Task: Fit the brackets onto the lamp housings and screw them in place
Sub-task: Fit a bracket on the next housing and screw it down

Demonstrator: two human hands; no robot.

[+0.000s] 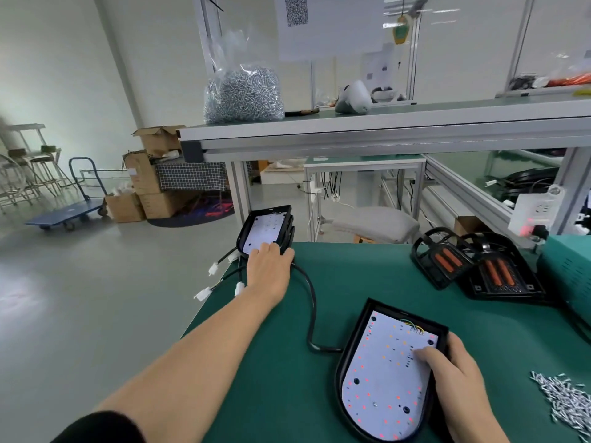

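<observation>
I see two orange-striped parts point(447, 262); left grip point(270, 266) clasps stacked housings point(267, 227); right grip point(454, 375) pinches one housing point(380, 378), long axis near-far, rounded end toward me.

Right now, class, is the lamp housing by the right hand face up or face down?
Face up: the lamp housing lies flat on the table, white LED board showing.

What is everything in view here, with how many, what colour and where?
Lamp housing: one, black with white board, table front.
Stack of housings: one, black, table's far left corner.
Covers: two, black with orange strips, table's far right.
Cable: one, black, from the front housing toward the stack.
Loose screws: a pile, silver, table's right edge.
Bag of screws: one, clear, upper shelf.
Table: one, green.
Left hand: on the stack.
Right hand: grips the front housing's right rim.
</observation>
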